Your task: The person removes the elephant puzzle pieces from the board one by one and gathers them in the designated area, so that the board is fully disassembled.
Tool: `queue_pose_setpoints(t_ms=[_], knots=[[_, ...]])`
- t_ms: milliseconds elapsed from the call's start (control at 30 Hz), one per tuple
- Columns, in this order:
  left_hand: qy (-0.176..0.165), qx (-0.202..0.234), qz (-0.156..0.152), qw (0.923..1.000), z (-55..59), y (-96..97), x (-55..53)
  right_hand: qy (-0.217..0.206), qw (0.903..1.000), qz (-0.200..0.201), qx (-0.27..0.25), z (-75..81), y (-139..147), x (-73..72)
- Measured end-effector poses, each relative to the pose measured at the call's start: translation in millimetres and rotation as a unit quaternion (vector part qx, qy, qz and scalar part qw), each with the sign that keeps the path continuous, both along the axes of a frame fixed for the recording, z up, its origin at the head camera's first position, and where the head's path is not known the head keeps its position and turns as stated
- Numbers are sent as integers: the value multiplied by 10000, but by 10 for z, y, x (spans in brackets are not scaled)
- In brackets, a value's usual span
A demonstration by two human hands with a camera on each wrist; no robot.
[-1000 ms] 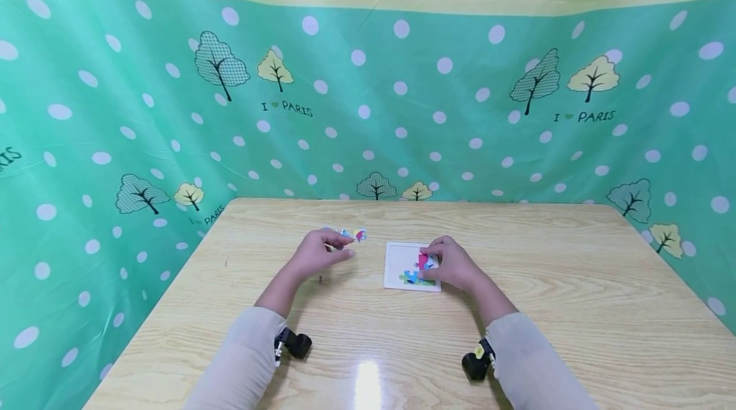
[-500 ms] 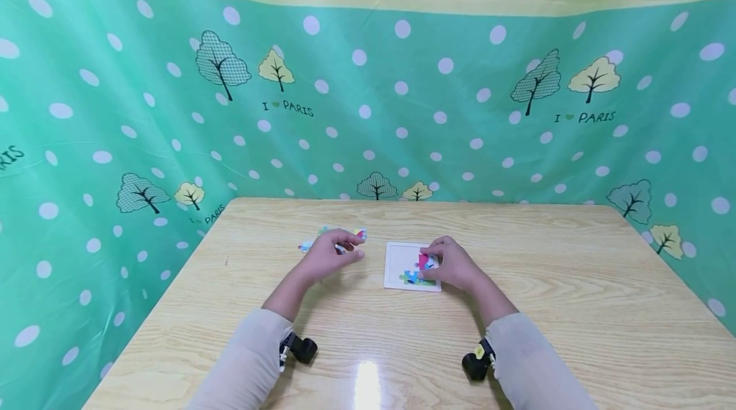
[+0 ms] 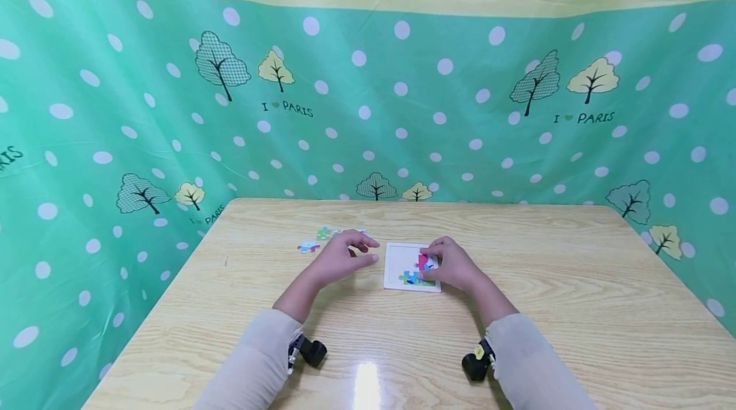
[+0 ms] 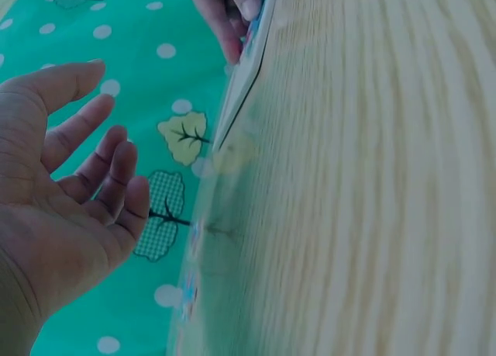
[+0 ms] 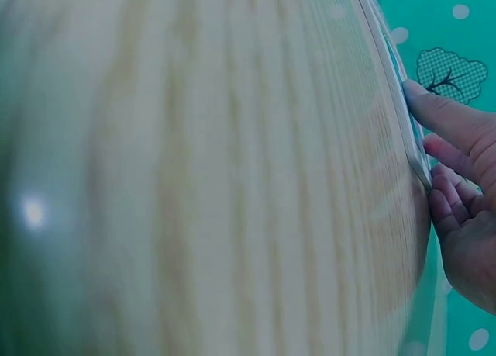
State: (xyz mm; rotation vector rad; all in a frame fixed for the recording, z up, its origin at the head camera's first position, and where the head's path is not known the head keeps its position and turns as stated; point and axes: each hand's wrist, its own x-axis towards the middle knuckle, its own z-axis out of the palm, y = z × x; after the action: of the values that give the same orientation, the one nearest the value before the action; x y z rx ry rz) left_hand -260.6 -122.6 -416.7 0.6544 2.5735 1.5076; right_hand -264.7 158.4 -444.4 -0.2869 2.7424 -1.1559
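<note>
A white square puzzle tray (image 3: pixel 391 266) lies on the table. Joined jigsaw pieces (image 3: pixel 411 278), blue, green and red, fill part of its lower right area. My right hand (image 3: pixel 457 266) holds the tray at its right side, thumb and index fingertips over the pieces. In the right wrist view the thumb (image 5: pixel 446 115) lies on the tray's top and the other fingers curl at its edge. My left hand (image 3: pixel 342 261) hovers left of the tray, fingers loosely bent and nothing in them; in the left wrist view its palm (image 4: pixel 70 193) shows bare.
Loose jigsaw pieces lie behind the left hand: a white-and-pink piece (image 3: pixel 308 246) and a green piece (image 3: pixel 324 233), with others partly hidden by the fingers. The wooden table (image 3: pixel 546 269) ends at a green dotted curtain (image 3: pixel 397 110).
My left hand has moved right, toward the tray, uncovering loose pieces on the left and covering others. The right hand and the tray stay where they were.
</note>
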Motion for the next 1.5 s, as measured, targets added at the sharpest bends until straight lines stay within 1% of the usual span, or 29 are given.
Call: queue_pose_setpoints(t_ms=[300, 533, 633, 733, 800, 900, 1033, 1100, 1333, 1433, 1500], knots=[[-12, -66, -66, 10000, 14, 136, -10, -18, 9996, 259, 86, 67, 36, 28], [-152, -196, -202, 9995, 36, 249, -37, -117, 9991, 393, 120, 69, 74, 9], [-167, -293, -280, 9990, 47, 292, -52, -110, 9987, 482, 128, 73, 86, 1], [-172, -340, -456, 9982, 55, 339, -63, -144, 9988, 460, 85, 71, 94, -6], [-215, -369, -575, 9974, 58, 370, -69, -144, 9988, 451, 88, 72, 99, -6], [-381, -418, -716, 9958, 51, 420, -79, -159, 9989, 441, 92, 69, 99, -8], [-645, -611, -753, 9932, 30, 485, -88, -161, 9988, 463, 96, 70, 96, -7], [-705, -712, -783, 9919, 20, 518, -92, -162, 9987, 475, 87, 69, 98, -7], [-570, -1075, -964, 9879, -19, 604, -130, -231, 9987, 461, 20, 72, 101, -15], [-511, -1231, -970, 9863, -49, 627, -150, -245, 9986, 467, -17, 63, 104, -20], [-522, -1317, -909, 9857, -66, 644, -156, -233, 9986, 478, -49, 63, 106, -19]])
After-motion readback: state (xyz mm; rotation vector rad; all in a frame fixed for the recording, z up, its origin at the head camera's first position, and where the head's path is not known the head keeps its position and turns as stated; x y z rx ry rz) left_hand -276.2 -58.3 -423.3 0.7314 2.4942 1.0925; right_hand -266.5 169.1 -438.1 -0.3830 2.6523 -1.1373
